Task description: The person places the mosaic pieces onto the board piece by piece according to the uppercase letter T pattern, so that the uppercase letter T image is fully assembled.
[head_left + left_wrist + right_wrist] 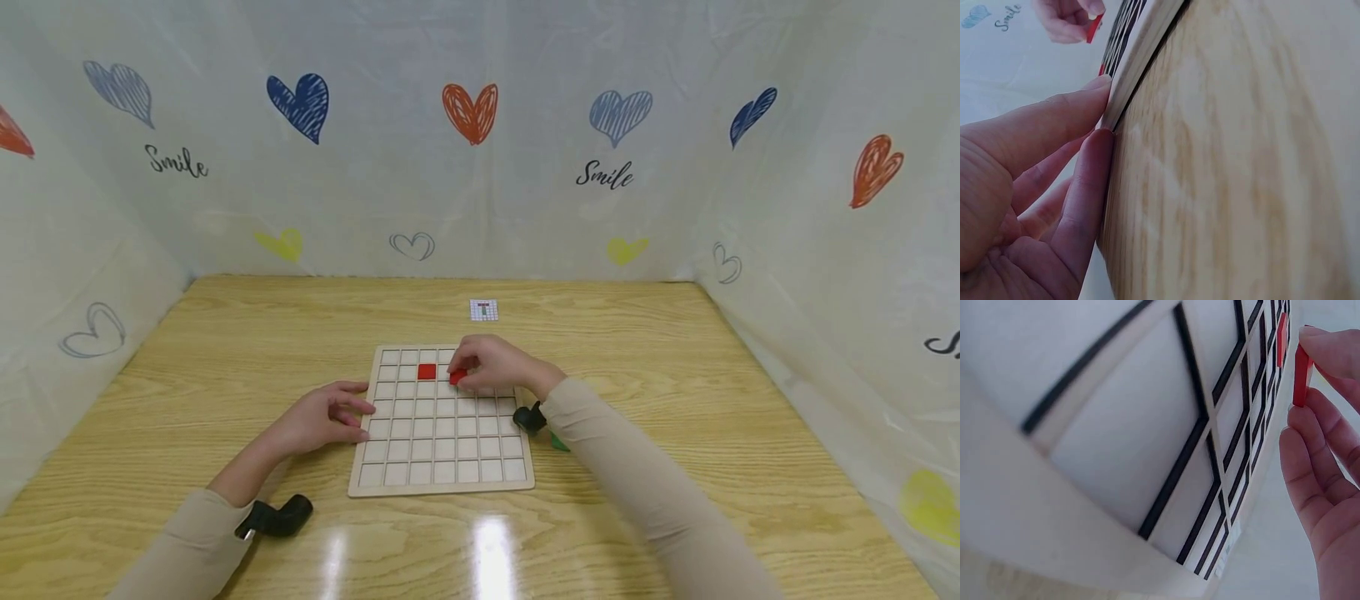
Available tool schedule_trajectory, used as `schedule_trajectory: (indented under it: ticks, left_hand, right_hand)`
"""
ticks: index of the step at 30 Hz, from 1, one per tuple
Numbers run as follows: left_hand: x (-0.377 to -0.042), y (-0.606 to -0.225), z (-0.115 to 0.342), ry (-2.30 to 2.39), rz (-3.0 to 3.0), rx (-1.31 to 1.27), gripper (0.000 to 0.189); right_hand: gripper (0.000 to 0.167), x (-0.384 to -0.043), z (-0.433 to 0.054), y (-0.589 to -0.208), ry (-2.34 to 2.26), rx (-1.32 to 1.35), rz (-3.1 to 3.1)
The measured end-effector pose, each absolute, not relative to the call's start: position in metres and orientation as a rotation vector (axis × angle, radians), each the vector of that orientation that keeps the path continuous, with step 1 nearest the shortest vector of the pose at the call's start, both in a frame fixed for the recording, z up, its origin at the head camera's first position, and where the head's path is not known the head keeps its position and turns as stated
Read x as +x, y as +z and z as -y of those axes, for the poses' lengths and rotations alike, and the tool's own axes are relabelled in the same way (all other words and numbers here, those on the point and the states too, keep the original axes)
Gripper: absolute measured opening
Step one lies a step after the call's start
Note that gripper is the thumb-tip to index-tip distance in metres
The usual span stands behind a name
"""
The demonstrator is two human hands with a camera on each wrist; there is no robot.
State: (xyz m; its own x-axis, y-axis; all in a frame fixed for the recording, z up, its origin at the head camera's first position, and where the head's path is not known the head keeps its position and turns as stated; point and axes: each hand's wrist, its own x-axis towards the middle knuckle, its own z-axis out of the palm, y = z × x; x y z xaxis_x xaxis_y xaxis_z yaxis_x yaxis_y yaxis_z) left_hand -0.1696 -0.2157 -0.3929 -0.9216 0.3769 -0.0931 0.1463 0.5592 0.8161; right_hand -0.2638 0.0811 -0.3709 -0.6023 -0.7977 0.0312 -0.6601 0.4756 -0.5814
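Note:
A pale wooden board (442, 490) with a grid of square recesses lies on the table. One red square tile (427, 372) sits in a cell near its far side. Above that same row, my right hand (491, 364) pinches a second red tile (1302, 374) between thumb and fingers. In the right wrist view this tile is held on edge, apart from the grid. My left hand (322, 421) rests at the board's left edge. Seen from the left wrist, its fingertips (1099, 140) touch the board's rim without curling round it.
A small printed card (483, 310) with a red and dark pattern on a grid lies behind the board. Something green (559, 442) is partly hidden beside the right sleeve. White curtains (480, 200) printed with hearts enclose the wooden table (247, 333) at the back and sides.

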Motion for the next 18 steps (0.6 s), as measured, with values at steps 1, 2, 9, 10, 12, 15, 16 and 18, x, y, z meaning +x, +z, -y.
schedule_trajectory:
  ticks: [1, 2, 9, 10, 12, 15, 16, 18]
  left_hand:
    - [-0.170, -0.393, 0.216, 1.293, -2.538, 0.432, 0.035]
    - [-0.170, -0.393, 0.216, 1.295, -2.537, 0.429, 0.035]
    - [-0.170, -0.394, 0.216, 1.303, -2.535, 0.425, 0.035]
    - [-0.170, -0.394, 0.216, 1.304, -2.534, 0.427, 0.035]
    - [-0.170, -0.394, 0.216, 1.309, -2.530, 0.432, 0.035]
    - [-0.171, -0.395, 0.217, 1.313, -2.526, 0.439, 0.035]
    - [-0.171, -0.395, 0.217, 1.315, -2.525, 0.440, 0.035]
    - [-0.171, -0.395, 0.217, 1.314, -2.525, 0.444, 0.035]
  right_hand:
    - [0.018, -0.264, -0.080, -0.371, -0.812, -1.242, -2.484]
    - [0.018, -0.265, -0.079, -0.371, -0.809, -1.234, -2.486]
    - [0.018, -0.270, -0.069, -0.371, -0.762, -1.190, -2.520]
    - [0.018, -0.271, -0.068, -0.371, -0.756, -1.196, -2.522]
    - [0.017, -0.274, -0.065, -0.372, -0.744, -1.201, -2.524]
    - [0.017, -0.277, -0.062, -0.373, -0.733, -1.212, -2.519]
    - [0.017, -0.278, -0.061, -0.373, -0.727, -1.208, -2.519]
    - [0.017, -0.279, -0.059, -0.373, -0.720, -1.188, -2.521]
